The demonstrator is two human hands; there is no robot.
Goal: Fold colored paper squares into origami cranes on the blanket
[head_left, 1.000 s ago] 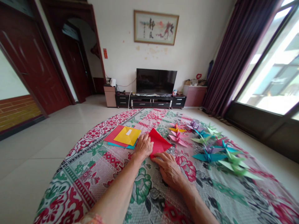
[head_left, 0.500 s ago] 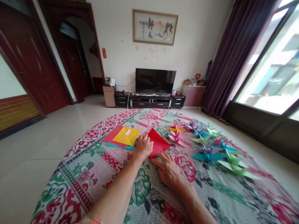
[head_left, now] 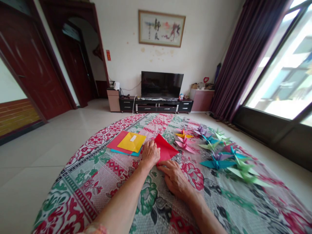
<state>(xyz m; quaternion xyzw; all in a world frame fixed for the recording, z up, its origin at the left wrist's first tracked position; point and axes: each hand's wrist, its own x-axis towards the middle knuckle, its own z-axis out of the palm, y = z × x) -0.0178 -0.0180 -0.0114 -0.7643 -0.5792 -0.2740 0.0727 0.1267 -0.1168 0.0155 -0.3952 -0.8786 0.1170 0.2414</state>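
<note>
A folded sheet of red origami paper [head_left: 166, 152] lies on the patterned tablecloth in front of me, one corner pointing away. My left hand [head_left: 150, 154] is closed over its left edge, the fingers bent and pressed together. At the lower corner, my right hand [head_left: 174, 174] grips the paper's near edge, its index finger reaching left along it. Both hands cover parts of the sheet, so the lower fold is partly hidden. Just left of my left hand sits a stack of square papers, with a yellow sheet [head_left: 126, 143] over a red sheet [head_left: 114, 143] and a blue sheet [head_left: 136, 153].
Several folded paper cranes in blue [head_left: 216, 164], green [head_left: 246, 170], pink [head_left: 185, 144], purple and yellow stand on the right of the round table. The tablecloth [head_left: 97, 182] drapes over its edge. A television [head_left: 162, 85] on a low cabinet stands beyond.
My right hand's fingers have shifted very slightly at the paper's lower edge. Otherwise the hands, red paper, stack and cranes look the same.
</note>
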